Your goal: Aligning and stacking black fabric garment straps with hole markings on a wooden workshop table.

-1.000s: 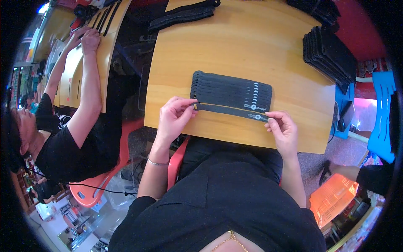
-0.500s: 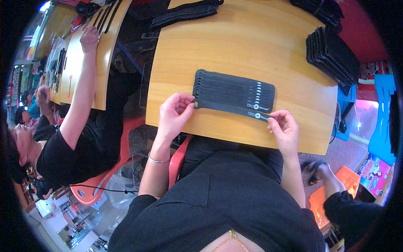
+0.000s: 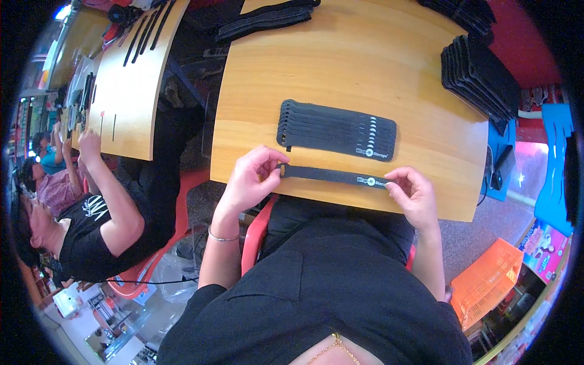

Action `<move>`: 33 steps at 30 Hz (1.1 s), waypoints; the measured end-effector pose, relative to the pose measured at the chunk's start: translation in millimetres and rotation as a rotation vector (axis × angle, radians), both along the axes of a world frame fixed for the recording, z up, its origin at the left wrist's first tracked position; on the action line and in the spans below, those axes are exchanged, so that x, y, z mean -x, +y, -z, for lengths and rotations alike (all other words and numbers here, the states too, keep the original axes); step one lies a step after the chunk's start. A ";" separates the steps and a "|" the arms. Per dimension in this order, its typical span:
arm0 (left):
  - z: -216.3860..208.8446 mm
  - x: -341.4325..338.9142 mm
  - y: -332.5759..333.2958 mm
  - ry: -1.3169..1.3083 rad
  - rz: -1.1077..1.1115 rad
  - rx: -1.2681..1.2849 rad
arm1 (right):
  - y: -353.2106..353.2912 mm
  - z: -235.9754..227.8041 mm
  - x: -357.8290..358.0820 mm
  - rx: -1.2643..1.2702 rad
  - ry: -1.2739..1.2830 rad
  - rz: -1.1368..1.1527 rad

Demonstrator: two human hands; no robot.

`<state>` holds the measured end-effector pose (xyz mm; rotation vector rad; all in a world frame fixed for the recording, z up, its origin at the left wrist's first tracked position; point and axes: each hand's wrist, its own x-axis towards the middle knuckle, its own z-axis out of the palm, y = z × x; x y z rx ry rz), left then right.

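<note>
A single black fabric strap (image 3: 328,175) with pale printing near its right end is stretched level between my two hands, close to the table's near edge. My left hand (image 3: 254,173) pinches its left end, where a loop with a small brass-coloured spot shows. The right end is pinched between thumb and fingers of my right hand (image 3: 409,190). Just beyond the strap, apart from it, lies a fanned stack of similar black straps (image 3: 334,129), their looped ends at the left and pale marks toward the right.
The wooden table (image 3: 365,67) also bears black strap bundles (image 3: 267,21) at the far left and a tall black stack (image 3: 477,76) at the right. A co-worker (image 3: 103,219) sits at another table on the left. An orange crate (image 3: 486,280) stands on the floor at right.
My hands have drawn the strap toward me, so a gap now separates it from the stack. The co-worker's arm has pulled back from the far straps. A foot at right has left view.
</note>
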<state>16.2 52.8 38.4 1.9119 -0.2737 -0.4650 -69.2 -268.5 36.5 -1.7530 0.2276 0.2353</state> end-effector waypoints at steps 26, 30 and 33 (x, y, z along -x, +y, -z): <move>1.6 -19.9 -126.4 -0.796 0.245 -0.140 | -3.5 -8.9 -62.5 0.458 -0.241 0.244; 3.7 -21.2 -140.6 -0.805 0.346 -0.198 | 11.2 -8.4 -36.2 0.479 -0.296 0.154; 7.6 -24.2 -145.7 -0.800 0.381 -0.204 | 15.6 -2.1 -33.1 0.496 -0.323 0.179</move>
